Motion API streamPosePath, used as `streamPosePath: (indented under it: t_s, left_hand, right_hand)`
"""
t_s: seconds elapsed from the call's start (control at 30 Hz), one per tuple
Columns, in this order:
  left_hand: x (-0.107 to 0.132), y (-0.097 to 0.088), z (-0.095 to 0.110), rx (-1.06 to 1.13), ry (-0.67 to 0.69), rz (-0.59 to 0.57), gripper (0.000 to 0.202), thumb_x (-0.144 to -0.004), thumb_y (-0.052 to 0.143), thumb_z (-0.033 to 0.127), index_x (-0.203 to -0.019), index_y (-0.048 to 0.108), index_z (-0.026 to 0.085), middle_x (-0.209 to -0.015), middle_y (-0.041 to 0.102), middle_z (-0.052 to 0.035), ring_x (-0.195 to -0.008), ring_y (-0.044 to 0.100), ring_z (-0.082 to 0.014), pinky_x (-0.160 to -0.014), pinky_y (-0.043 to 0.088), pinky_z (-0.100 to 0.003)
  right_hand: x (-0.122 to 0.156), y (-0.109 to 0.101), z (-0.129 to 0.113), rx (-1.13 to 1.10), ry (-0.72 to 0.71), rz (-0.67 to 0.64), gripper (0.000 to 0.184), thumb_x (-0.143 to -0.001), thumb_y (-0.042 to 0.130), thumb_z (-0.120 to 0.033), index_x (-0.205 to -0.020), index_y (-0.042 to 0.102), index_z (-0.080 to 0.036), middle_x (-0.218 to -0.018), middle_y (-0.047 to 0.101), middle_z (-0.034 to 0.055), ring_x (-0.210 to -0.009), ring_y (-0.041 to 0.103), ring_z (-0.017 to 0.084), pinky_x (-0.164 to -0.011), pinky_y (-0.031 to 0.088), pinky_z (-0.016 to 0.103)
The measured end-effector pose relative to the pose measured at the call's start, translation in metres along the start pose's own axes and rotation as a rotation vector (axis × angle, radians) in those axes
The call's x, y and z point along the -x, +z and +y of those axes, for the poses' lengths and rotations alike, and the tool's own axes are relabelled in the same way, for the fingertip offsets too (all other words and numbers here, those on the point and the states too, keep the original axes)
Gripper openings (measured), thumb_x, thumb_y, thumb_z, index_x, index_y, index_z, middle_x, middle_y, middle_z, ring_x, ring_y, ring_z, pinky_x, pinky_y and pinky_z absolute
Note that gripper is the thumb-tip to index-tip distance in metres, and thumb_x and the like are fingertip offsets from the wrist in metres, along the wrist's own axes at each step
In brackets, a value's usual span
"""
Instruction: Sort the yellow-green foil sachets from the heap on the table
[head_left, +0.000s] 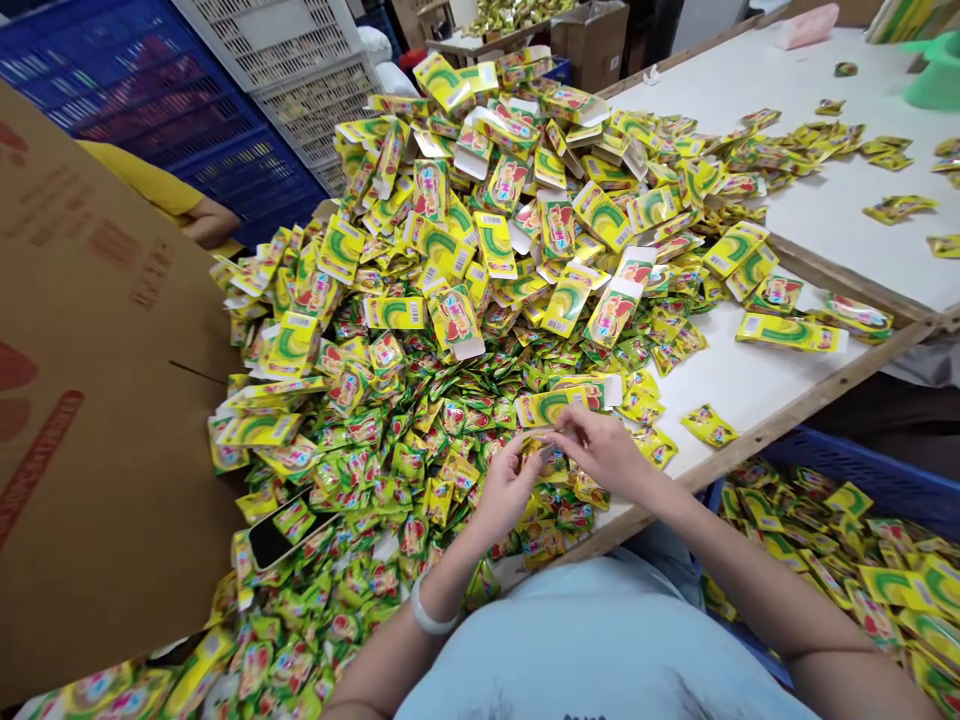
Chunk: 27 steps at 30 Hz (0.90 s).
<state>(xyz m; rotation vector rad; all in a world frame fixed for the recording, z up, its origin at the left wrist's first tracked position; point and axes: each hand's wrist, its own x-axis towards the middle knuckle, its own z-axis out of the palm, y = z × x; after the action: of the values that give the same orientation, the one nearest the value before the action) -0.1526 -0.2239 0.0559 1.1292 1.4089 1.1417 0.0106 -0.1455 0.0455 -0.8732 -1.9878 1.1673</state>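
My left hand (506,487) and my right hand (600,447) meet near the table's front edge, fingers pinched together around a small yellow-green sachet (553,458). A flat yellow carton (559,402) with a green arc lies just above my right fingers. A huge pile of sachets (390,440) covers the table in front of me, with several flat cartons (487,200) heaped at its far side. A pale bangle (427,615) circles my left wrist.
A black phone (274,535) lies among the sachets at my left. A large brown cardboard box (90,400) stands left. A blue crate (847,540) with cartons and sachets sits below the table at right. Another person's yellow sleeve and hand (199,215) show behind the box.
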Motion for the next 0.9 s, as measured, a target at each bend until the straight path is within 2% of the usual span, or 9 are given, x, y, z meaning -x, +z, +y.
streamPosePath:
  t_s: [0.07,0.13,0.2,0.3,0.4,0.5,0.63,0.77,0.9]
  left_hand:
    - [0.001,0.004,-0.002,0.017,-0.004,0.057,0.041,-0.089,0.061,0.05,-0.111,0.07,0.016,-0.102,0.074,-0.0092,-0.088,0.066,-0.0212,-0.083,0.052,-0.033]
    - [0.0,0.008,-0.004,0.014,0.043,0.097,0.039,-0.091,0.059,0.049,-0.112,0.071,0.018,-0.111,0.073,-0.0109,-0.105,0.065,-0.0252,-0.094,0.05,-0.038]
    - [-0.004,0.009,-0.005,-0.097,0.155,0.099,0.035,-0.094,0.056,0.047,-0.109,0.073,0.02,-0.12,0.071,-0.0112,-0.125,0.055,-0.0279,-0.107,0.042,-0.044]
    - [-0.028,-0.011,0.002,-0.416,0.35,0.067,0.039,-0.102,0.04,0.042,-0.111,0.074,0.024,-0.132,0.063,-0.0111,-0.133,0.047,-0.0262,-0.114,0.035,-0.05]
    - [-0.072,-0.056,0.024,-0.786,0.57,0.032,0.037,-0.101,0.04,0.029,-0.131,0.062,0.025,-0.142,0.054,-0.013,-0.137,0.044,-0.0253,-0.116,0.033,-0.052]
    - [-0.12,-0.104,0.053,-1.254,0.649,-0.059,0.049,-0.09,0.047,0.007,-0.134,0.059,0.026,-0.155,0.042,-0.0096,-0.153,0.017,-0.0286,-0.122,0.011,-0.061]
    - [-0.151,-0.136,0.079,-1.519,0.68,-0.233,0.05,-0.079,0.047,-0.003,-0.121,0.063,0.02,-0.158,0.039,-0.0096,-0.155,0.012,-0.0256,-0.124,0.008,-0.062]
    - [-0.134,-0.141,0.084,-1.332,0.655,-0.138,0.028,-0.082,0.055,0.007,-0.106,0.063,0.02,-0.146,0.054,-0.0126,-0.151,0.025,-0.0283,-0.122,0.01,-0.064]
    - [-0.083,-0.109,0.065,-0.63,0.443,-0.096,0.028,-0.085,0.063,0.031,-0.11,0.055,0.02,-0.119,0.07,-0.0158,-0.126,0.059,-0.0319,-0.104,0.045,-0.057]
  right_hand:
    - [0.003,0.006,0.002,-0.177,0.092,0.096,0.027,-0.088,0.064,-0.041,-0.103,0.055,-0.021,-0.099,0.065,0.0077,-0.079,0.063,0.017,-0.063,0.049,0.027]
    - [0.005,0.013,0.003,-0.41,0.18,0.061,0.049,-0.083,0.07,-0.044,-0.124,0.05,-0.025,-0.119,0.062,0.0107,-0.094,0.065,0.019,-0.067,0.054,0.028]
    - [0.008,0.019,0.003,-0.573,0.251,-0.012,0.065,-0.081,0.073,-0.043,-0.137,0.044,-0.027,-0.111,0.067,0.0078,-0.085,0.068,0.018,-0.066,0.056,0.029]
    - [0.01,0.019,0.008,-0.599,0.306,0.021,0.056,-0.083,0.069,-0.042,-0.133,0.051,-0.024,-0.089,0.071,0.0033,-0.062,0.064,0.016,-0.056,0.053,0.028]
    - [0.015,0.007,0.018,-0.387,0.235,0.019,0.033,-0.088,0.064,-0.04,-0.115,0.064,-0.021,-0.093,0.073,0.0053,-0.072,0.067,0.02,-0.059,0.053,0.03]
    - [0.025,0.0,0.029,0.124,0.092,-0.117,0.012,-0.092,0.058,-0.025,-0.098,0.066,-0.019,-0.089,0.071,0.0062,-0.076,0.066,0.021,-0.067,0.052,0.031]
    - [0.037,0.003,0.04,0.615,-0.029,-0.321,0.02,-0.087,0.047,-0.005,-0.091,0.061,-0.019,-0.091,0.067,0.0073,-0.068,0.06,0.016,-0.06,0.044,0.025]
    - [0.034,-0.009,0.038,0.408,0.02,-0.19,0.012,-0.089,0.05,-0.013,-0.091,0.06,-0.02,-0.081,0.066,0.0038,-0.067,0.059,0.017,-0.06,0.044,0.026]
    - [0.019,-0.028,0.016,-0.191,0.153,0.071,0.019,-0.088,0.065,-0.036,-0.099,0.063,-0.021,-0.062,0.058,-0.003,-0.046,0.046,0.012,-0.044,0.037,0.025]
